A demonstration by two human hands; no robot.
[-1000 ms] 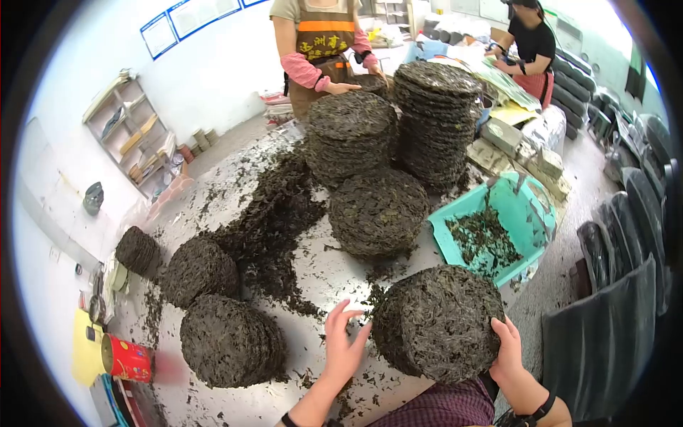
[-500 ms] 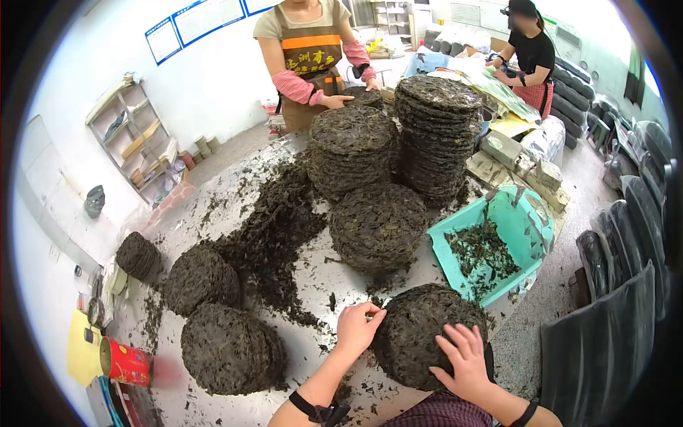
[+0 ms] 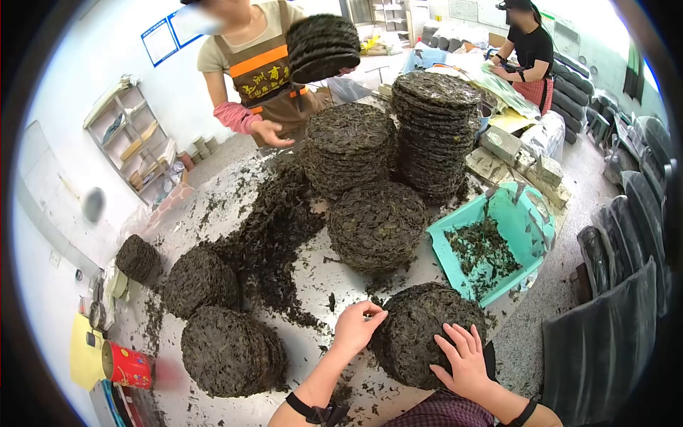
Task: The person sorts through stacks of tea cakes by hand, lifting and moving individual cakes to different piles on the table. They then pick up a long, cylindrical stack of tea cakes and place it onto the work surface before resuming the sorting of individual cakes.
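In front of me, at the table's near edge, stands a stack of dark round sheets that look like dried seaweed (image 3: 416, 324). At its upper left rim, my left hand (image 3: 358, 329) has thumb and index finger closed in a pinch; what lies between the fingertips is too small to make out. My right hand (image 3: 466, 363) rests on the right part of the top sheet, fingers spread and open. Just beyond is another round seaweed stack (image 3: 377, 228). A turquoise dustpan-like scoop (image 3: 462, 277) holding loose dark flakes lies to the right.
Taller seaweed stacks (image 3: 435, 135) stand farther back, with more stacks (image 3: 231, 352) on the left. Loose seaweed (image 3: 267, 242) is heaped mid-table. Across the table, a person in a brown apron (image 3: 270, 78) holds a small stack. Another person (image 3: 530, 53) works at the back right.
The person across the table has moved left and lifted a small seaweed stack off the table. My hands have stayed nearly in place on the near stack.
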